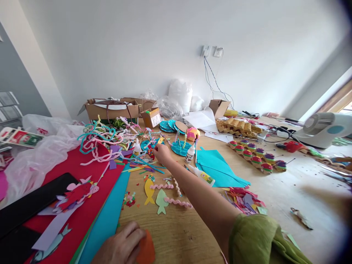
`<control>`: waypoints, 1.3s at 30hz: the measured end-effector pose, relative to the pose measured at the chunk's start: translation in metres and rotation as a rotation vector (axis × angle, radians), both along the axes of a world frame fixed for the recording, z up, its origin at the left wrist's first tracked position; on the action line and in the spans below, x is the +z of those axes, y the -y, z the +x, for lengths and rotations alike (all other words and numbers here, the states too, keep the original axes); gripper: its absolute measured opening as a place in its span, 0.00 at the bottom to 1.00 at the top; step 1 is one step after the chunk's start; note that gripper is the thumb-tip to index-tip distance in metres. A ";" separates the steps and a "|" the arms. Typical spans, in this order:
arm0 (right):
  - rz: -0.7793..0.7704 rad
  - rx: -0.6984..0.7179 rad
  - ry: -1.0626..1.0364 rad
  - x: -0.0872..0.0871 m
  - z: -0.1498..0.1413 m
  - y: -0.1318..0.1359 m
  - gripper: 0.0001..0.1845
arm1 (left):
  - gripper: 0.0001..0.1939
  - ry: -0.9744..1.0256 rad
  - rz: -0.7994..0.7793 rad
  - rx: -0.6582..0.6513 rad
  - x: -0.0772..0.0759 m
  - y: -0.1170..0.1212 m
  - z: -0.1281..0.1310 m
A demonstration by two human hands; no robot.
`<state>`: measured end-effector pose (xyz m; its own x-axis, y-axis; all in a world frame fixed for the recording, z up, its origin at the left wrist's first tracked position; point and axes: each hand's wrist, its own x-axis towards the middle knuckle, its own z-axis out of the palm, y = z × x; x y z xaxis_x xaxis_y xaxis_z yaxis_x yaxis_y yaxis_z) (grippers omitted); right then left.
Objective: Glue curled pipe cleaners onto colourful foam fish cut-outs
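Observation:
My right hand [162, 153] reaches far across the wooden table [189, 231], its fingers pinched on a small red decorated piece [151, 151] among scattered paper strips. My left hand [122, 246] rests at the near edge, fingers curled on an orange cut-out [146, 249]. Between the hands lie a yellow paper fish [149, 190], a pale green paper fish [161, 201] and pink pipe cleaners [178, 201]. Two glue bottles [190, 153] stand and lie just right of my right arm.
Red and teal foam sheets [93, 212] cover the left side, under a tangle of pipe cleaners [101, 141]. Teal paper [217, 168], decorated egg-carton pieces [257, 157], cardboard boxes [111, 109], plastic bags and a white fan [324, 129] stand farther back and right.

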<state>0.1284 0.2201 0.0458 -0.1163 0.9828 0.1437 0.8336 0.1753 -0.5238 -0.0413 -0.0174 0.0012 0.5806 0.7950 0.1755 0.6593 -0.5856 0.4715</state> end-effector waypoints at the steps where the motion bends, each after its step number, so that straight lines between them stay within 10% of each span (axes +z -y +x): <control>1: 0.040 -0.011 -0.034 0.003 0.002 0.002 0.07 | 0.18 0.040 0.032 0.000 -0.001 -0.001 0.000; 8: 0.118 0.014 -0.336 0.026 0.006 0.038 0.09 | 0.11 0.414 0.025 0.126 0.010 0.000 -0.005; 14: -0.101 0.262 -0.616 0.039 0.003 0.115 0.11 | 0.14 0.780 -0.329 0.507 0.061 -0.007 -0.005; 19: -0.196 0.311 -0.648 0.048 0.006 0.155 0.07 | 0.19 0.850 -0.495 0.410 0.090 -0.020 0.012; 34: -0.398 0.313 -0.651 0.026 0.036 0.193 0.07 | 0.14 0.633 -0.560 0.237 0.077 -0.021 0.036; 39: 0.106 0.452 -0.099 0.017 0.063 0.220 0.07 | 0.16 0.424 -0.334 0.296 0.073 -0.053 0.011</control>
